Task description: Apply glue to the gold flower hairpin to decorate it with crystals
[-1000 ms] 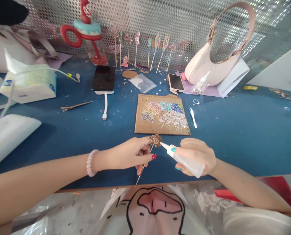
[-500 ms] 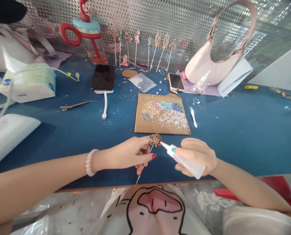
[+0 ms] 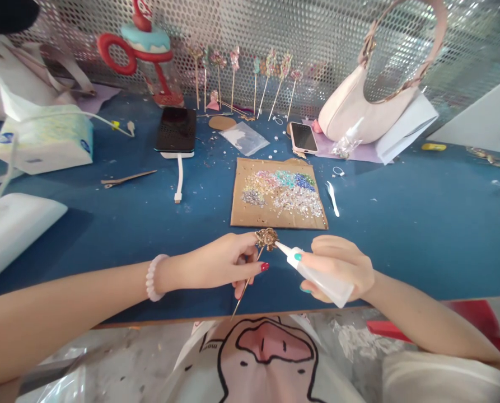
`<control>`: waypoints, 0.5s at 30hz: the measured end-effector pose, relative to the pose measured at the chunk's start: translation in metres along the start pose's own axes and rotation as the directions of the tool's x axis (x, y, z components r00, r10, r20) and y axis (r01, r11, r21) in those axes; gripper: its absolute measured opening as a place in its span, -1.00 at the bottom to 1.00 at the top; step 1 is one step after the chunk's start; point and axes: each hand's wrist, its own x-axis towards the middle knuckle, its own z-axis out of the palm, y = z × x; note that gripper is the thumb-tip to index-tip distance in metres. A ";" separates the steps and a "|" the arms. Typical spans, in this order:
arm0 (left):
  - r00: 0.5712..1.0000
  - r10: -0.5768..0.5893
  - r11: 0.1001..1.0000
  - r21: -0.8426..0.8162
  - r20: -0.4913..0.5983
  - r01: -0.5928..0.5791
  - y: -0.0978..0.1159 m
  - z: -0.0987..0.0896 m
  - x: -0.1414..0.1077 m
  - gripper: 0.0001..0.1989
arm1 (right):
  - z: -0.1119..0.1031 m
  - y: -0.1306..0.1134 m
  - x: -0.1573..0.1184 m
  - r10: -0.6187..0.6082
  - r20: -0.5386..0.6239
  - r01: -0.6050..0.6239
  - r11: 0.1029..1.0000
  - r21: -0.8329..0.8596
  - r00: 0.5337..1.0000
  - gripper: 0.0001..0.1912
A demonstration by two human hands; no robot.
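My left hand is closed on a gold-coloured hairpin, a long thin stick with a flower-like ornament at its top. The stick slants down toward the table's front edge. In my right hand I hold a white glue bottle, tilted so that its narrow nozzle points at the ornament. The nozzle's tip is at the ornament's right side; I cannot tell whether it touches. Just beyond both hands lies a cardboard piece, covered in heaps of small coloured and clear rhinestones.
White tweezers lie right of the cardboard. Behind are a small plastic bag, a phone, a black device with a cable, and several upright decorated sticks. A handbag and tissue pack flank them.
The view has shifted very slightly. Both hands, the hairpin and the glue bottle keep nearly the same position.
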 end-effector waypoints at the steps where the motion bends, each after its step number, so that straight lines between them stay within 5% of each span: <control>1: 1.000 0.011 1.000 -0.007 -0.002 -0.011 -0.002 0.000 0.000 -0.79 | 0.000 0.000 0.000 -0.003 0.003 0.003 1.000 0.005 1.000 -0.77; 15: 1.000 0.007 0.999 -0.044 0.009 -0.006 -0.006 0.000 0.001 -0.81 | -0.004 0.000 0.002 0.020 -0.018 -0.021 0.999 -0.048 1.000 -0.80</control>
